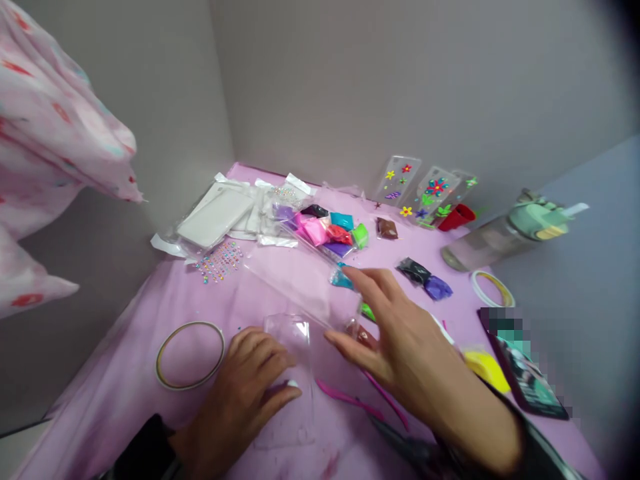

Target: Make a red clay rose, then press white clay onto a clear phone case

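Note:
My left hand (255, 383) rests over the left side of a clear phone case (290, 427) lying flat, its fingers loosely bent and the thumb apart. A small white spot at its thumb may be the nail; I cannot tell. My right hand (395, 327) reaches over the table with thumb and forefinger spread, nothing seen between them. Under and beside it are a blue clay packet (341, 277), a brown clay packet (361, 333) and a clear plastic sheet or bag (295, 280). Pink tool-like sticks (350, 398) lie below the right palm.
A roll of tape (190, 355) lies left, near rhinestones (220, 261) and packed phone cases (215, 217). Colourful clay packets (315, 231) sit mid-table. Decorated cases (434, 193) stand behind. Right are a bottle (500, 233), another tape roll (493, 289), yellow clay (487, 370) and a phone (530, 373).

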`<action>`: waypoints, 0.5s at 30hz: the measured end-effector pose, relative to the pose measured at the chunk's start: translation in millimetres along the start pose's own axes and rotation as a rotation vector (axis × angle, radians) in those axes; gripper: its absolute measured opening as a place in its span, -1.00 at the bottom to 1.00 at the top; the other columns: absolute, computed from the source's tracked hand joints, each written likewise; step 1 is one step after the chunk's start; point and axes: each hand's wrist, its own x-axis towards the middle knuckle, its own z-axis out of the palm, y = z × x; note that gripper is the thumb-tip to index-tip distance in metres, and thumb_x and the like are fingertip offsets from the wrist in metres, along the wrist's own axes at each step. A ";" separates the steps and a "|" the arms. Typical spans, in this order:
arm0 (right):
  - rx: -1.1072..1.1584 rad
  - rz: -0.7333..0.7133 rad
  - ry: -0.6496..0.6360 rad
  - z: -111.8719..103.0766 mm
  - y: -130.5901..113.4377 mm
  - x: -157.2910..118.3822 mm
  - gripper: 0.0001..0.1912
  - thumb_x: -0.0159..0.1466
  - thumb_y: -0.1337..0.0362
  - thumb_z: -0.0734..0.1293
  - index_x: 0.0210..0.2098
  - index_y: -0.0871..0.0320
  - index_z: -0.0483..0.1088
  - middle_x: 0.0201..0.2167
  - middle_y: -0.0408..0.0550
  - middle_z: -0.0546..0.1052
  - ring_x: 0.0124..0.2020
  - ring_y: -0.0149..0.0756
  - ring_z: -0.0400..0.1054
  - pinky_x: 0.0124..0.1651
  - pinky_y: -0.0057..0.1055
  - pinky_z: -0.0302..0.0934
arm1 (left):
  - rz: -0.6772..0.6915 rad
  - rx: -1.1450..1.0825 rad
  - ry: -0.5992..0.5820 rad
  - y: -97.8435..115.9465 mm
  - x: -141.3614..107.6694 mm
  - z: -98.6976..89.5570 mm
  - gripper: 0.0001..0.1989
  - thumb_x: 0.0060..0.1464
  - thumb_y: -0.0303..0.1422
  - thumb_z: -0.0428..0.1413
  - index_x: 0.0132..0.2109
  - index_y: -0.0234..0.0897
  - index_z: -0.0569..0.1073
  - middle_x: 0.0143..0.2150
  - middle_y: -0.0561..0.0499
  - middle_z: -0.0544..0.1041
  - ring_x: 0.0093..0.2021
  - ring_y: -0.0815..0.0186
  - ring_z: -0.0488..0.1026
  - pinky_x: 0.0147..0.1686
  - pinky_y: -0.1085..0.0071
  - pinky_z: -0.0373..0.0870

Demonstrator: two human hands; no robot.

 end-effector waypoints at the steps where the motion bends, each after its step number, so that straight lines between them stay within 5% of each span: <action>1: 0.045 0.020 0.034 0.2 1.4 -13.9 -0.34 0.33 0.05 0.37 0.32 0.09 0.15 0.12 0.18 0.38 -0.14 -0.06 0.51 -0.20 -0.15 0.51 | -0.001 -0.013 -0.009 0.7 0.0 -0.2 -0.92 0.26 -0.37 0.18 -0.11 -0.18 0.45 -0.20 0.05 0.54 -0.13 0.20 0.41 0.07 0.15 0.26; 7: 0.234 0.173 0.119 23.0 11.3 -67.7 -0.43 0.35 0.02 0.35 0.29 -0.02 0.19 0.11 0.08 0.40 0.00 -0.09 0.47 -0.05 -0.17 0.50 | -0.006 -0.018 -0.024 2.5 -1.9 1.2 -0.81 0.31 -0.56 0.03 -0.17 -0.18 0.47 -0.27 0.08 0.53 -0.21 0.26 0.40 0.08 0.14 0.22; 10: 0.317 0.171 0.124 33.1 9.9 -74.7 -0.44 0.36 0.04 0.34 0.28 -0.02 0.18 0.12 0.07 0.39 0.06 -0.10 0.44 0.01 -0.18 0.49 | 0.013 -0.002 -0.065 1.2 -6.0 -1.5 -0.90 0.30 -0.44 0.11 -0.08 -0.17 0.47 -0.21 0.07 0.55 -0.16 0.23 0.43 0.18 0.08 0.17; 12: 0.350 0.150 0.120 38.2 8.1 -75.8 -0.44 0.35 0.07 0.35 0.28 0.00 0.18 0.11 0.08 0.39 0.09 -0.10 0.41 0.05 -0.17 0.47 | 0.025 0.030 -0.105 1.1 -8.7 -4.5 -0.78 0.23 -0.30 0.22 0.01 -0.15 0.46 -0.15 0.05 0.57 -0.10 0.18 0.45 0.23 0.04 0.14; 15: 0.371 0.121 0.113 45.2 7.7 -75.5 -0.44 0.35 0.10 0.35 0.28 0.04 0.17 0.12 0.12 0.38 0.11 -0.08 0.39 0.09 -0.15 0.46 | 0.029 0.053 -0.131 2.0 -9.9 -7.2 -0.80 0.23 -0.34 0.21 -0.01 -0.12 0.47 -0.15 0.06 0.59 -0.10 0.17 0.48 0.26 0.02 0.16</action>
